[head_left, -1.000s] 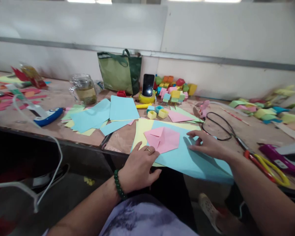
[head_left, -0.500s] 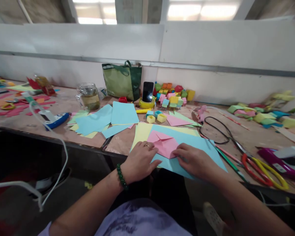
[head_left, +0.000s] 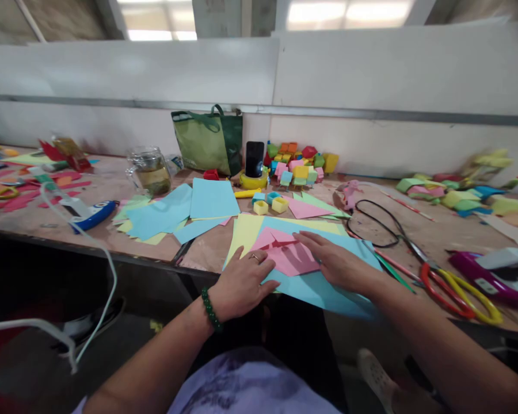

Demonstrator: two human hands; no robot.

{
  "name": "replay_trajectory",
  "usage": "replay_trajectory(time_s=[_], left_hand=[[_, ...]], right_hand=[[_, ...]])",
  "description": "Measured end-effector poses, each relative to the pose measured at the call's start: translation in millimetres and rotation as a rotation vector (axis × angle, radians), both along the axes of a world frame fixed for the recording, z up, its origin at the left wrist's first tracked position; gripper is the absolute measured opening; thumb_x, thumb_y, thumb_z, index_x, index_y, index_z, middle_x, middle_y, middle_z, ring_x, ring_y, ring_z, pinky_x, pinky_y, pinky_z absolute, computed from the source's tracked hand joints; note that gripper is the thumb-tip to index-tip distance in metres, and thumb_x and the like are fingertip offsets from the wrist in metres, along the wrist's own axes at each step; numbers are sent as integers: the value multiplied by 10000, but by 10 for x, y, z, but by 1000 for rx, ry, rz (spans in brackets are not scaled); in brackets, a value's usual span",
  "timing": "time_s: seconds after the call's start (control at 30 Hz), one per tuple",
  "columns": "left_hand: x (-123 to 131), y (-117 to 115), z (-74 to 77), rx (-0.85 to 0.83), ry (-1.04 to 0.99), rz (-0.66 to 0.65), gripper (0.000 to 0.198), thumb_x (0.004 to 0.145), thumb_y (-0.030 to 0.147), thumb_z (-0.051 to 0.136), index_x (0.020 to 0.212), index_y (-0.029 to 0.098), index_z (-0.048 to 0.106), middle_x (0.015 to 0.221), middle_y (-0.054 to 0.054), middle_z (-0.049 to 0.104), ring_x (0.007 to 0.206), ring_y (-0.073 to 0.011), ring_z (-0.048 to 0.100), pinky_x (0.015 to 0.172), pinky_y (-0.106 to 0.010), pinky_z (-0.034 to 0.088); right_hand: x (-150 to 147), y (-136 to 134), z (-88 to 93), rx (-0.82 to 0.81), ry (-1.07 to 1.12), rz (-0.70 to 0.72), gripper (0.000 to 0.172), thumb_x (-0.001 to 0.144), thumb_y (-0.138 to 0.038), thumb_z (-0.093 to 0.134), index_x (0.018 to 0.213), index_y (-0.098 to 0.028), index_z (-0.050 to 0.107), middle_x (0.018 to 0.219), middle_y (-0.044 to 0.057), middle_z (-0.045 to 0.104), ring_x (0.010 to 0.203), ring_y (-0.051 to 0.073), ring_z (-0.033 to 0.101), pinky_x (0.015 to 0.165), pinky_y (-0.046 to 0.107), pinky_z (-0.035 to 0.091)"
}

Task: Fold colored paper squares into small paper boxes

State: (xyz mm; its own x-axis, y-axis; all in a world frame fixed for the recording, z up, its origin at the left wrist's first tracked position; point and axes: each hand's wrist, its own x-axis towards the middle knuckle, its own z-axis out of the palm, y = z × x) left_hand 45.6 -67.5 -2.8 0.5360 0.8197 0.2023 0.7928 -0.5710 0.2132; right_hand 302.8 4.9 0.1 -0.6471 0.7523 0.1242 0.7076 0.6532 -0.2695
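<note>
A folded pink paper [head_left: 294, 263] lies on blue sheets [head_left: 328, 296] at the table's front edge, its upper flaps standing slightly off the layer below. My left hand [head_left: 244, 282], with a ring and a green bead bracelet, rests at the paper's left corner, fingers spread. Stretched over the pink paper's right side is my right hand [head_left: 341, 263], its fingertips near the top fold. Under the blue lies a yellow sheet [head_left: 244, 230]. Small folded paper boxes [head_left: 280, 204] sit just behind.
Scissors [head_left: 449, 293] and a purple glue gun [head_left: 487, 275] lie at right. A blue glue gun [head_left: 95, 214], a glass jug [head_left: 151, 172] and blue sheets [head_left: 213, 198] are at left. A green bag [head_left: 207, 141], a phone [head_left: 254, 160] and colourful paper shapes [head_left: 300, 164] stand behind.
My right hand has moved up from the pink paper's lower right edge to its top right, with fingers straightened. The left hand's fingers have spread. The view has shifted slightly.
</note>
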Motion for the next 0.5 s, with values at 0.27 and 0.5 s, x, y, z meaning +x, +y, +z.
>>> replay_trajectory(time_s=[0.27, 0.5], left_hand=[[4, 58, -65, 102, -146, 146, 602, 861, 423, 568, 1388, 183, 404, 1365, -153, 457, 1250, -301, 418, 1025, -462, 365], [41, 76, -41, 2, -44, 58, 364, 938, 417, 443, 1214, 204, 548, 1234, -91, 600, 1169, -262, 510, 1037, -502, 319]], right_hand=[[6, -240, 89, -51, 204, 54, 627, 782, -40, 480, 1355, -295, 484, 1379, 65, 506, 1169, 210, 579, 979, 387, 501], [-182, -323, 123, 142, 138, 188, 271, 875, -152, 514, 1070, -244, 678, 1043, 86, 678, 984, 220, 615, 847, 375, 536]])
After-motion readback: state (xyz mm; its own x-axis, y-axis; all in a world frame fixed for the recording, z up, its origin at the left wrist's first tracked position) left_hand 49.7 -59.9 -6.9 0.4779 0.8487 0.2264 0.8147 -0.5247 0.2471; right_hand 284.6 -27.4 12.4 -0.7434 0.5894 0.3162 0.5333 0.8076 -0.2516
